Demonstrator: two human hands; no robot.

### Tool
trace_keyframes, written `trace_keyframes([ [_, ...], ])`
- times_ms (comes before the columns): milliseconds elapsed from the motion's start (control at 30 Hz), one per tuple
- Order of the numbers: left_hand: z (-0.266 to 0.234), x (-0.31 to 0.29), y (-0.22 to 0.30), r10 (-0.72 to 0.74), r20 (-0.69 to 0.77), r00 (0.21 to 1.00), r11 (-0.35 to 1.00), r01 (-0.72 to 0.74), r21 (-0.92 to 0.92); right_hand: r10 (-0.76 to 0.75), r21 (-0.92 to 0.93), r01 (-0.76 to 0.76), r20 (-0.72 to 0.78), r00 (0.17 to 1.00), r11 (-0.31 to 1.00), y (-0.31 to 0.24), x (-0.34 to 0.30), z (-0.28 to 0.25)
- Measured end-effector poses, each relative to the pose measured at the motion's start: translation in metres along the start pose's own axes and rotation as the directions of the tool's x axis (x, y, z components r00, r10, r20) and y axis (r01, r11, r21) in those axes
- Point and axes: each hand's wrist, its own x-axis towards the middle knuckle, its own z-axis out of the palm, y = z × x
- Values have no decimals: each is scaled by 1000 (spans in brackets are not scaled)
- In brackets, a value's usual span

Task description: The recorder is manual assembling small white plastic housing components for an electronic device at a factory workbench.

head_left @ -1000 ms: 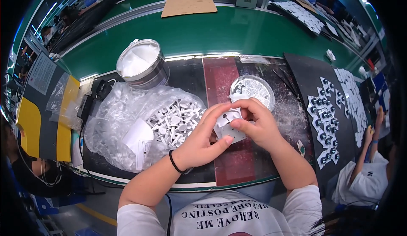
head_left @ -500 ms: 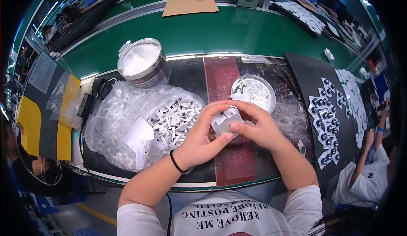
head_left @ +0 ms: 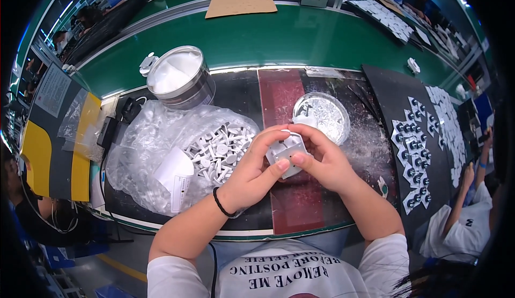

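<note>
Above the dark red strip [head_left: 298, 212] of the scuffed black counter [head_left: 367, 161], a small pale grey-white boxy plastic piece [head_left: 284, 150] is lifted between both hands. Left hand [head_left: 249, 174] grips its left side, right hand [head_left: 330, 165] its right; fingers curl around the far side, both thumbs rest on or by the near face. Neither hand is free. Step in hand looks like two-handed pressing or aligning of the piece; fingers hide any join. A further push would call for even thumb pressure, with the fingers bracing behind.

Containers: left of the hands, a crumpled clear plastic bag [head_left: 137, 148] lies open around a heap of light grey disc-headed, stemmed plastic parts [head_left: 221, 150]. Behind it, a round, see-through tub [head_left: 196, 93] leans, white inside; lining or contents, cannot tell. Just beyond the hands, a shallow round dish [head_left: 338, 110] holds shiny, silvery-white material. Right, a flat black board [head_left: 386, 89] carries rows of white plates with dark round knobs [head_left: 413, 161].
</note>
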Motion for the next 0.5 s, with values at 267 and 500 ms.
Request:
trace_keyframes([
  [267,0,-1,-3,37,-28,999,999,-37,-15,26,-10,-27,-35,999,1000,9,-4,4],
  [500,-3,0,5,62,-22,998,995,-60,82,52,-20,-53,-15,999,998,5,-4,6],
])
